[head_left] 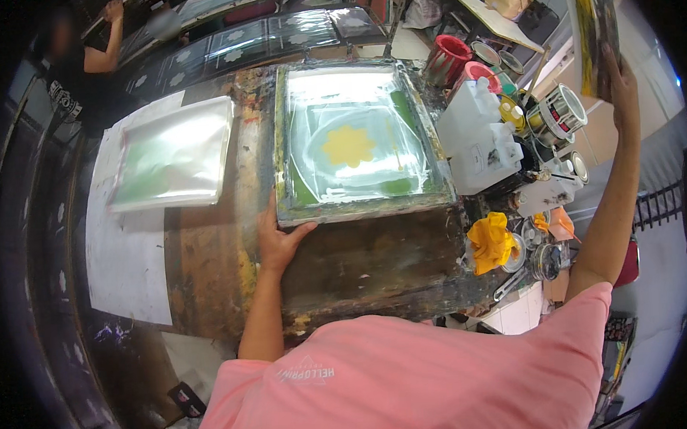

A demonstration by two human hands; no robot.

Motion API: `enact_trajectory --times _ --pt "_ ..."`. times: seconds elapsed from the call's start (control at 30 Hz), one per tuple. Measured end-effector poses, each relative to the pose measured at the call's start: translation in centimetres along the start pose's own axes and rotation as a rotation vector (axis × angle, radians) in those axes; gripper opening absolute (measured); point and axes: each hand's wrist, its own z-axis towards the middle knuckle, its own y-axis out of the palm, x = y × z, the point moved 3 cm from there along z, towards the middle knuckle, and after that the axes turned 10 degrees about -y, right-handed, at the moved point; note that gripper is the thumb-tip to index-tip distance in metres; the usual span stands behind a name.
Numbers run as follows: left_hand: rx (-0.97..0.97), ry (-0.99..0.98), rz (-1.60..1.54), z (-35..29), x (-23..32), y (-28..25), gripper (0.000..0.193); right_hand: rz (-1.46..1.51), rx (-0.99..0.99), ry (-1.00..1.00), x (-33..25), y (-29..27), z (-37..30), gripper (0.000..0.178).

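A silk-screen printing frame point(364, 212) lies on the stained work table in front of me. Its mesh shows a yellow flower shape within a pale round area and green corners. My left hand point(278, 238) grips the frame's near left corner, thumb along the front edge, fingers partly hidden at the side. Far out to the right, my right hand point(621, 91) is raised and closed around the lower edge of a flat, paint-stained board point(596, 43) with yellow and dark streaks. I cannot make out exactly what kind of board it is.
A stack of clear plastic sheets point(173, 154) lies left on white paper point(129, 260). Right of the frame crowd white jugs point(473, 134), a red bucket point(449, 58), paint cans point(558, 115) and an orange-yellow cloth point(491, 243). Another person point(81, 61) stands far left beside racks of dark printed sheets point(235, 46).
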Motion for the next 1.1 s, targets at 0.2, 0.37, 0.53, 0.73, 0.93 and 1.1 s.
enact_trajectory --times 0.2,0.37,0.53,0.73,0.93,1.1 --pt "0.015 0.014 0.072 -0.1 0.6 -0.2 0.112 -0.102 -0.206 -0.646 -13.1 15.4 -1.3 0.048" --pt "0.025 0.063 0.094 -0.1 1.4 -0.3 0.113 -0.124 -0.534 -0.768 -15.1 35.7 -6.2 0.05" --pt "0.014 0.062 0.15 0.1 2.0 -0.7 0.117 -0.115 -0.624 -0.746 -12.2 48.9 -7.6 0.046" --pt "-0.02 0.046 0.133 0.3 2.2 -0.8 0.123 -0.177 -0.618 -0.716 -9.3 57.9 -8.2 0.035" --pt "-0.038 0.019 0.088 0.2 1.8 -0.6 0.126 -0.106 -0.69 -0.744 -8.5 57.1 -8.1 0.044" --pt "-0.026 0.009 0.064 0.2 1.7 -0.5 0.126 -0.071 -0.65 -0.649 -6.4 54.5 -6.9 0.04"
